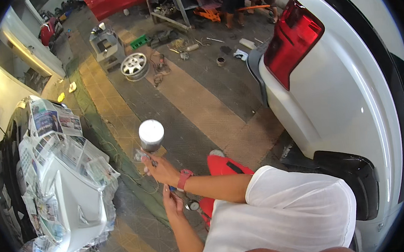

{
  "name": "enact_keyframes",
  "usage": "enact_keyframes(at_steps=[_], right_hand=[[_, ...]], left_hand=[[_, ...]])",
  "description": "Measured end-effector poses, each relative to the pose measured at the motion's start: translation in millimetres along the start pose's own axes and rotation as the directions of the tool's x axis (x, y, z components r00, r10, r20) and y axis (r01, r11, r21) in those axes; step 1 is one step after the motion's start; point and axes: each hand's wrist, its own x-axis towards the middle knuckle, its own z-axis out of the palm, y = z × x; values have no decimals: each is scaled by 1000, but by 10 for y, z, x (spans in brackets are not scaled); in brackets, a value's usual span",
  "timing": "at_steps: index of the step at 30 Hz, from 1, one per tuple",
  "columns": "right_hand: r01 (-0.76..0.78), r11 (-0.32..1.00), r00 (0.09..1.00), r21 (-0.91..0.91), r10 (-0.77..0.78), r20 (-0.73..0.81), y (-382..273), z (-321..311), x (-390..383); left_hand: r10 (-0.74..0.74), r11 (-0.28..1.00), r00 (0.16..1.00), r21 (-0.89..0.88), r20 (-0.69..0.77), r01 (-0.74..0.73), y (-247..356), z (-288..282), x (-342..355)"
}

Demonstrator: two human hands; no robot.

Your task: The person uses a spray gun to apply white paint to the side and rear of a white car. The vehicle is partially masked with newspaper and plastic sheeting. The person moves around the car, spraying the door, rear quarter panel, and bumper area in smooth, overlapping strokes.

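Observation:
My right hand (160,169), with a red watch on the wrist, is closed round the handle of a spray gun (141,155). A grey paint cup (151,135) with a white lid stands upright on top of the gun. Just below, my left hand (172,203) has its fingers at a blue air fitting (172,188) under the gun; its grip is partly hidden. A round pressure gauge (194,205) hangs beside that hand. To the left lies a silver-white bumper (69,201), its edges masked with newspaper (56,122) and plastic film.
At right stands a white car body (344,88) with a red tail light (294,42). A hose (114,151) runs over the floor at left. Farther off are a wheel rim (134,66), a grey bumper stand (106,47), a green crate (139,42) and scattered tools. People work at the back.

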Motion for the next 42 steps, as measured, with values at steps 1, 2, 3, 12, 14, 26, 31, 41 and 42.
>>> enact_keyframes(at_steps=[1,2,3,12,14,26,31,41,42], right_hand=[[-51,999,996,-2,51,68,-53,199,20],[-14,1000,995,-18,15,96,-63,401,-19],[24,999,990,-34,-19,140,-74,628,-38],[-212,974,960,75,193,202,-97,2011,513],[-172,982,940,73,142,310,-112,2401,911],[11,983,967,-185,36,252,1642,4440,1176],[-38,982,835,-187,134,534,3482,4842,84],[-33,950,558,-311,275,783,4789,5917,-135],[-60,955,628,-291,262,733,4862,5897,61]], left_hand=[[32,999,999,-12,-16,-32,139,-50,-64],[58,998,996,-32,-71,-60,195,-227,-256],[94,993,986,-58,-134,-103,292,-398,-431],[-282,911,923,228,-262,344,221,-1186,-1940],[-23,774,882,550,-470,314,-599,-1705,-2311],[-111,700,91,-13,-990,714,-1765,-2575,-4026],[-181,744,14,-128,-983,656,-1279,-3048,-4406],[-322,602,56,-159,-945,782,-1256,-3759,-4769],[-322,585,89,-125,-943,801,-1226,-3841,-4674]])
